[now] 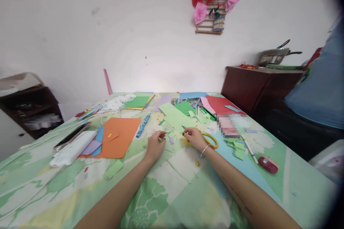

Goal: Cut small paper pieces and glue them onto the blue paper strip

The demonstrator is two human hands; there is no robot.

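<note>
My left hand (156, 146) rests on the tablecloth with its fingers curled in; what they hold, if anything, is too small to make out. Beside its fingertips lie small green and purple paper scraps (171, 139). My right hand (195, 137), a bracelet at its wrist, is closed in a pinch, with a tiny dark spot at the fingertips. Yellow-handled scissors (215, 142) lie under and behind this hand, partly hidden; a blade tip shows past the knuckles. A light green paper strip (173, 117) stretches just beyond both hands.
Orange paper (120, 137), a blue ruler-like piece (143, 126) and a white power strip-like object (72, 148) lie left. Right are blue paper (242, 166), a white pen (249, 149) and a dark red object (268, 164). A person in blue (317, 78) is at the right edge.
</note>
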